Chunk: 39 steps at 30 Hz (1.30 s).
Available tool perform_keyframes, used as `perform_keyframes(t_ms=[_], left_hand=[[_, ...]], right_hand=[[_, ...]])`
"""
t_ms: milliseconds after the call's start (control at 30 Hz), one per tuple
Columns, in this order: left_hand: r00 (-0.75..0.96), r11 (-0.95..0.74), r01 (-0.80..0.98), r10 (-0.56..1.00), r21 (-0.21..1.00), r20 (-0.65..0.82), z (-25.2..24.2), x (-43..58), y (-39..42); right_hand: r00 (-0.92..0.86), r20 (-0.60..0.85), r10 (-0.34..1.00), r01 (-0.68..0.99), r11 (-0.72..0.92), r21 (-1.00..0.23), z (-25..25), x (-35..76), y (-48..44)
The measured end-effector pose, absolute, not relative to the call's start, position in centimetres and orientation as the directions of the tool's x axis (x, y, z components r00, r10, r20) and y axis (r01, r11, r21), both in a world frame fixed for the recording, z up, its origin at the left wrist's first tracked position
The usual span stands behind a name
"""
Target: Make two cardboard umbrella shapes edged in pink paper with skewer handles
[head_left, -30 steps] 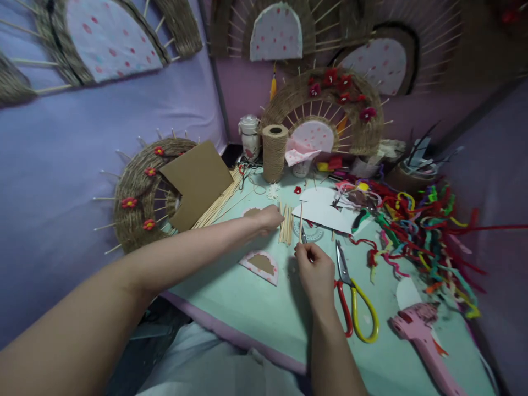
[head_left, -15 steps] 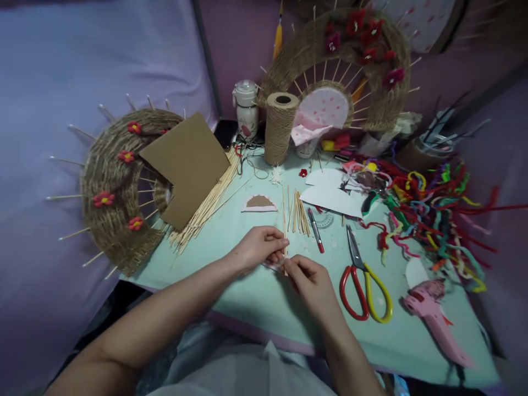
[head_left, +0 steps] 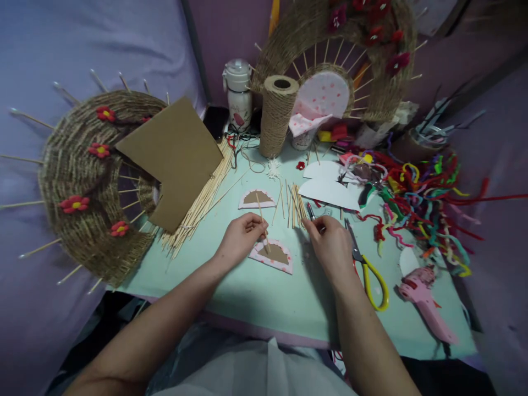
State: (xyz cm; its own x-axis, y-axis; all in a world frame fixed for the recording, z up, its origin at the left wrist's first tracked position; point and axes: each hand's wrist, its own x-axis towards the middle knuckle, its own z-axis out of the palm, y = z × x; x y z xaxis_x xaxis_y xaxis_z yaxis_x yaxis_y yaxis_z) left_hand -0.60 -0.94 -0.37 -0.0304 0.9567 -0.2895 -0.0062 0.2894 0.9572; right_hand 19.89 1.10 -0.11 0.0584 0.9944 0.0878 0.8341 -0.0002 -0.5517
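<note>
My left hand pinches a thin wooden stick, whose lower end is over a half-round cardboard piece edged in pink dotted cloth. A second such half-round piece lies just above that hand. My right hand has its fingertips together at the lower ends of a small pile of short sticks; whether it grips one is too small to tell. Beside it are a pen and scissors with red and yellow handles, partly hidden by the hand.
At the left stand a woven twine ring, brown cardboard and long sticks. Behind are a bottle and a twine spool. White paper shapes, pipe cleaners and a pink glue gun lie right.
My hands have moved apart. My right hand went up and right to the short sticks, while my left hand shifted left with a stick. The lower half-round piece is now uncovered.
</note>
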Motion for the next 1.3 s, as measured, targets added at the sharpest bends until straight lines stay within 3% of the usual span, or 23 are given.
perform_keyframes(t_ms=[67, 233, 467, 633, 767, 833, 900, 1067, 1300], left_hand=[[-0.044, 0.284, -0.062, 0.957, 0.957, -0.287, -0.5, -0.4, -1.4], [-0.054, 0.336, -0.108, 0.938, 0.936, -0.343, -0.6, -0.1, -2.6], [-0.017, 0.397, -0.057, 0.917, 0.916, -0.398, -0.6, 0.5, -4.4], [-0.077, 0.351, 0.014, 0.934, 0.936, -0.349, 0.8, 0.3, -4.2], [-0.035, 0.366, 0.057, 0.930, 0.929, -0.365, 1.0, 0.2, -4.2], [-0.019, 0.370, 0.060, 0.929, 0.927, -0.370, 0.5, 0.1, -4.5], [-0.020, 0.366, 0.053, 0.930, 0.929, -0.366, -0.3, 0.0, -4.8], [-0.050, 0.308, 0.021, 0.950, 0.951, -0.307, -2.2, -0.8, -5.1], [-0.066, 0.268, -0.242, 0.954, 0.933, -0.291, -2.4, -1.1, -5.2]], right_hand=[[0.019, 0.162, 0.987, 0.835, 0.073, -0.545, -0.2, 19.9, 0.0], [-0.395, 0.139, 0.908, 0.690, 0.393, -0.607, -1.7, 19.1, -4.5], [-0.418, 0.069, 0.906, 0.704, 0.371, -0.605, -2.1, 18.9, -7.7], [-0.215, 0.205, 0.955, 0.808, 0.292, -0.511, 0.7, 24.3, -7.7], [0.134, 0.280, 0.951, 0.964, -0.059, -0.259, 1.1, 32.9, -8.1], [0.240, 0.161, 0.957, 0.969, -0.226, -0.105, 0.0, 36.8, -8.6], [0.319, 0.055, 0.946, 0.948, -0.318, -0.032, -1.3, 39.5, -9.0], [0.402, -0.091, 0.911, 0.897, -0.412, -0.161, -2.8, 41.3, -9.4], [0.406, 0.009, 0.914, 0.866, -0.382, -0.324, 0.8, 40.1, -12.1]])
